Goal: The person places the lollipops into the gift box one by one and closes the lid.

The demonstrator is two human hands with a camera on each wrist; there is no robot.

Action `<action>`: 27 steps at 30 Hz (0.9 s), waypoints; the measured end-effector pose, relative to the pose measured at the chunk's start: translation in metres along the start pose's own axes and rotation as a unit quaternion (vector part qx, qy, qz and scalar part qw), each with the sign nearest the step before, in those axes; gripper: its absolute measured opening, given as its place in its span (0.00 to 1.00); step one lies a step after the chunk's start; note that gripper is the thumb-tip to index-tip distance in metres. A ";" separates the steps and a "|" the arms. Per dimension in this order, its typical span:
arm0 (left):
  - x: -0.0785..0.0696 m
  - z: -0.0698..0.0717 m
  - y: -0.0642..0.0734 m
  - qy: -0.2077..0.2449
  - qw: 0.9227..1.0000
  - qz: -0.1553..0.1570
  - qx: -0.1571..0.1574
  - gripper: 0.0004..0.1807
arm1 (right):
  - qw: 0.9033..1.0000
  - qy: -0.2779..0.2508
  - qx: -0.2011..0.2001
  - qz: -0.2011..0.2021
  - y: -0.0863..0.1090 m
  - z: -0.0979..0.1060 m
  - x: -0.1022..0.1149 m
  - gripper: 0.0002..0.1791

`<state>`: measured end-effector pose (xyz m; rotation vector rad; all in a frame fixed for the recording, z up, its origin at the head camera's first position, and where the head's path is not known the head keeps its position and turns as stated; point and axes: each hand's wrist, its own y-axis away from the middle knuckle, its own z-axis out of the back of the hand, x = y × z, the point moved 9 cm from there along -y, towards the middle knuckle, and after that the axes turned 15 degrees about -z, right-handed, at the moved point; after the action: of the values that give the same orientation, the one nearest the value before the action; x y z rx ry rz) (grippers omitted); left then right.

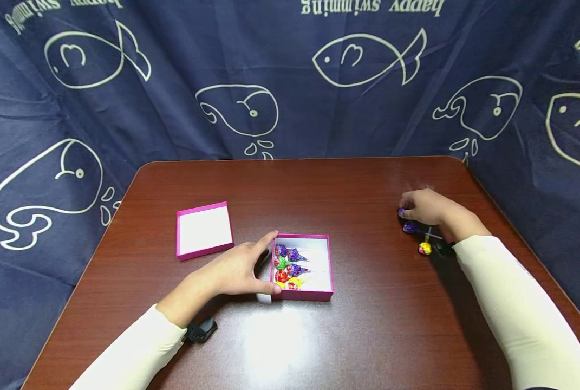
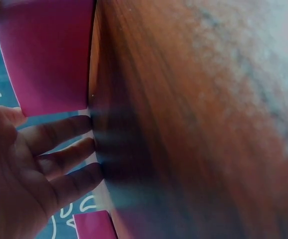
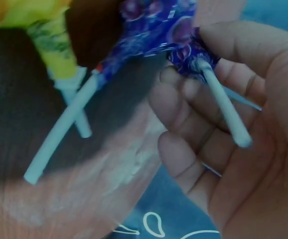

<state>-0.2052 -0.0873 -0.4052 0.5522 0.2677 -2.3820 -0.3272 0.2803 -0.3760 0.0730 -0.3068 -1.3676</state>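
Observation:
A pink box (image 1: 320, 264) with a white inside holds several wrapped lollipops: purple (image 1: 297, 270), green (image 1: 280, 262), red (image 1: 281, 275) and yellow (image 1: 294, 283). My left hand (image 1: 241, 270) rests at its left side, thumb and index finger spread straight to the near and far corners. In the left wrist view the other fingers stand apart from the box's pink wall (image 2: 49, 55). At the table's right, my right hand (image 1: 425, 207) pinches a purple lollipop (image 3: 186, 62) between thumb and fingers, its white stick toward the palm. Close by lie another purple lollipop (image 1: 409, 228) and a yellow one (image 1: 424, 248).
A pink-edged lid (image 1: 204, 230), white inside up, lies left of the box on the brown table (image 1: 348, 336). Behind and beside the table hangs a dark blue cloth (image 1: 290, 65) with white fish drawings. A bright glare spot shows on the near tabletop.

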 end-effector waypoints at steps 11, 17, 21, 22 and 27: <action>0.001 0.000 0.001 -0.003 1.000 0.003 0.003 0.64 | 0.996 -0.089 -0.025 0.018 0.010 0.019 0.033 0.07; 0.000 -0.001 0.001 0.002 1.000 -0.002 0.000 0.64 | 0.989 -0.124 -0.038 0.072 0.022 0.028 0.074 0.09; 0.000 -0.002 0.000 0.004 1.000 -0.003 0.001 0.64 | 0.985 -0.128 -0.040 0.110 0.029 0.033 0.102 0.09; 0.000 -0.002 0.000 0.003 1.000 -0.003 0.002 0.64 | 0.984 -0.127 -0.039 0.119 0.030 0.033 0.109 0.09; 0.000 -0.001 0.001 0.004 1.000 -0.002 0.004 0.64 | 0.980 -0.114 -0.045 0.158 0.038 0.039 0.140 0.08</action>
<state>-0.2043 -0.0873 -0.4059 0.5654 0.2638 -2.3866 -0.2779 0.1573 -0.3054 -0.2035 -0.4287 -1.0711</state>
